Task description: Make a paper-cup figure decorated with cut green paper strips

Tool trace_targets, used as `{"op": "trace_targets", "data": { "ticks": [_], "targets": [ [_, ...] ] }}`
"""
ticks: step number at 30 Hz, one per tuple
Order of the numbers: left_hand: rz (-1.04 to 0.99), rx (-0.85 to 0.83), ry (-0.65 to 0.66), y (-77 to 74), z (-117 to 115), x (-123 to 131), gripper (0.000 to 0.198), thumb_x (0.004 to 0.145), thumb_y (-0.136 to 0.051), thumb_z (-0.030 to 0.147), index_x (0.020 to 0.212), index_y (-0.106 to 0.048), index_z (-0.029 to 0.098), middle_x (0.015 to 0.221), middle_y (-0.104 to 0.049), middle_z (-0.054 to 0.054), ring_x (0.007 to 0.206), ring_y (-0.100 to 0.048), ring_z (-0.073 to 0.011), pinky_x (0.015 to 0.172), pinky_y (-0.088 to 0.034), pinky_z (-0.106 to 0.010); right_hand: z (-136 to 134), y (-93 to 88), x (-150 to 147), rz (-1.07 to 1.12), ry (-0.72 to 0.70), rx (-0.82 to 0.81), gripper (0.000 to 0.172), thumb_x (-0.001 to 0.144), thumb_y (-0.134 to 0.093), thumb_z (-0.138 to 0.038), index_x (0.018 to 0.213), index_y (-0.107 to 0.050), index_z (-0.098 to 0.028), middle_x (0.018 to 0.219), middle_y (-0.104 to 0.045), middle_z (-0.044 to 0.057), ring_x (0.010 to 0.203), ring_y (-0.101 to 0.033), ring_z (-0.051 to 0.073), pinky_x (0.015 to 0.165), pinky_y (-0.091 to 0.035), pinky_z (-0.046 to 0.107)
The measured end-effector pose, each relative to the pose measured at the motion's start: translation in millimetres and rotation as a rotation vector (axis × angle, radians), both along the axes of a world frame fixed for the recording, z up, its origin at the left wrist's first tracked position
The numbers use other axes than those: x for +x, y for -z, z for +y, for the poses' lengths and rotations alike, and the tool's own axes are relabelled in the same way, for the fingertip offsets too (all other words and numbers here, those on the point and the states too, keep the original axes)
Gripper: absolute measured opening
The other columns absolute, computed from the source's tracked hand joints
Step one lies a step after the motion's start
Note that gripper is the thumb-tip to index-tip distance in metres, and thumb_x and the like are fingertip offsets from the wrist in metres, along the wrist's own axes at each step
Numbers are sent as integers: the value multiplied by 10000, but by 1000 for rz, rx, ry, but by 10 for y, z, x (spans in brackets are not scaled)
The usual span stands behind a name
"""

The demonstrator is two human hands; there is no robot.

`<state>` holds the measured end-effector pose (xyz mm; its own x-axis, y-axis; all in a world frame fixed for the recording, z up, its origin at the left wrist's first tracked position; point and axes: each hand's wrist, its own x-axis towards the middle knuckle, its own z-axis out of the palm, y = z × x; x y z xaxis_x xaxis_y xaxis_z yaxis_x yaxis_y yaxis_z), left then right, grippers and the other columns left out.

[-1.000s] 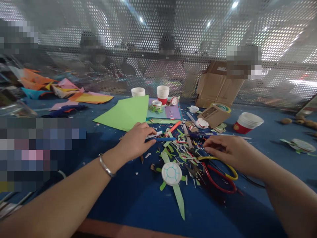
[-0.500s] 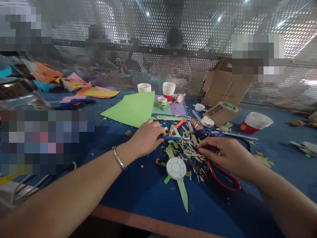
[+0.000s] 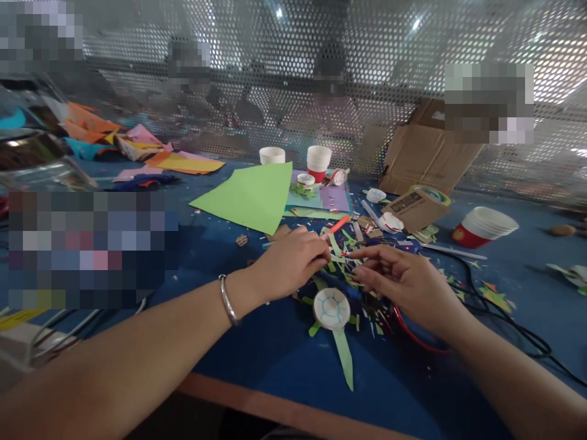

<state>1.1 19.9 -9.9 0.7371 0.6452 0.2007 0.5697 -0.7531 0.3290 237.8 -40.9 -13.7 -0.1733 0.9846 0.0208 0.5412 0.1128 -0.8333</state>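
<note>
Right hand [image 3: 397, 278] had closed in on left hand [image 3: 296, 260] since earlier frame. Left fingers curled, contents undeterminable; right fingers loosely parted, hold unclear. Paper turtle [image 3: 332, 308] lay just nearside. Judged risk: low sweep snagging red handle [image 3: 416, 335], jolting turtle.

A grey metal screen [image 3: 275, 79] looks dull, pierced all over with small round holes. The tabletop [image 3: 275, 342] is matt blue and mostly smooth. A green sheet [image 3: 250, 197] is flat, matt paper. The box [image 3: 426, 153] is brown cardboard, unglossy and creased. Stacked cups [image 3: 485, 227] look like smooth paper with a faint sheen. A disc [image 3: 332, 308] appears matt white, like paper. The marker [image 3: 339, 225] is smooth orange plastic. A bracelet [image 3: 228, 300] shines, polished silvery metal.
</note>
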Motion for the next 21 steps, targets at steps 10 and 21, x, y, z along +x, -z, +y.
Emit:
{"op": "trace_targets", "data": {
  "ticks": [10, 21],
  "targets": [
    [164, -1, 67, -8, 20, -92, 153, 944, -632, 215, 1057, -735, 205, 1067, -654, -70, 1036, -521, -269, 908, -387, -412, -46, 17, -37, -126, -51, 55, 214, 939, -647, -418, 1014, -762, -255, 898, -786, 3, 758, -691, 158, 649, -533, 251],
    [-187, -93, 24, -126, 42, -169, 96, 986, -649, 265, 1032, -693, 193, 1028, -698, -42, 1028, -596, -218, 932, -442, -376, -74, -75, -2, -19, 63, 228, 341, 867, -759, -476, 1111, -761, -237, 961, -776, 45, 846, -722, 187, 721, -585, 279]
  ]
}}
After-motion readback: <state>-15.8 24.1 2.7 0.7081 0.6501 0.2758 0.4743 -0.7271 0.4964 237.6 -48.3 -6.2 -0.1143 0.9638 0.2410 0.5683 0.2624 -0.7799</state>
